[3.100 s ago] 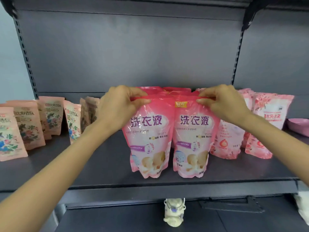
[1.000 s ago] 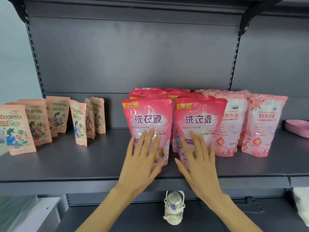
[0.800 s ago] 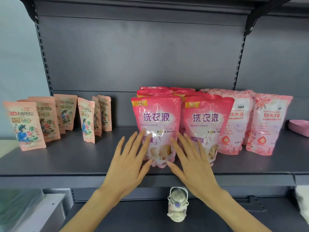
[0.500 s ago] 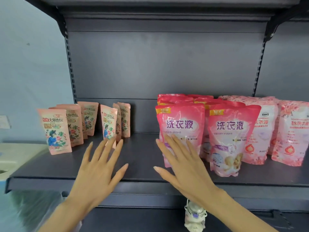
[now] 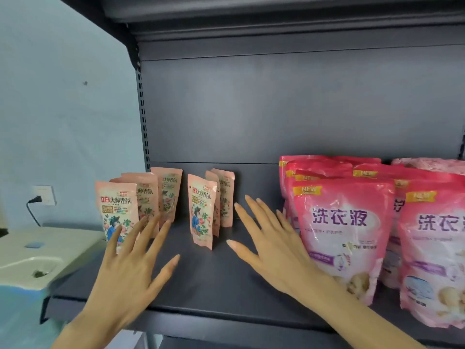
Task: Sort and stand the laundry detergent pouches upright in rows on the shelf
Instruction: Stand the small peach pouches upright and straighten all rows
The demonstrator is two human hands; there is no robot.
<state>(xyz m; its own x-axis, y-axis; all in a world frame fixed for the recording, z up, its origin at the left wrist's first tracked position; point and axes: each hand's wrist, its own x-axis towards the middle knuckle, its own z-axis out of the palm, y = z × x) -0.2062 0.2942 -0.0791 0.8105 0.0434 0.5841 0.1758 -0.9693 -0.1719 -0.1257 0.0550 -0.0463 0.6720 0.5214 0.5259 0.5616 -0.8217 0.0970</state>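
- Fingers (image 5: 151, 230) of the left hand (image 5: 130, 268) are straight and spread wide, holding nothing; the hand reaches over the front of the shelf (image 5: 208, 278), toward its left end.
- On the right hand (image 5: 274, 250) the fingers are also straight and spread, holding nothing; this hand hovers over the middle of the shelf.
- Small peach pouches (image 5: 117, 212) stand upright at the left end of the shelf in a loose cluster, one behind another. The left fingertips overlap the front one, but whether they touch it cannot be told.
- Three more peach pouches (image 5: 202, 210) stand upright in a short file near the middle of the shelf, between the two hands.
- Big pink pouches (image 5: 342, 238) stand upright in rows on the right part of the shelf, with two at the front and others packed close behind. The right wrist crosses in front of the nearest one.
- Paler pink packs (image 5: 432, 166) show at the back right of the shelf.
- Off the left end of the shelf sit a cream-coloured appliance (image 5: 37, 255) and a wall socket (image 5: 44, 195) with a plug in it.
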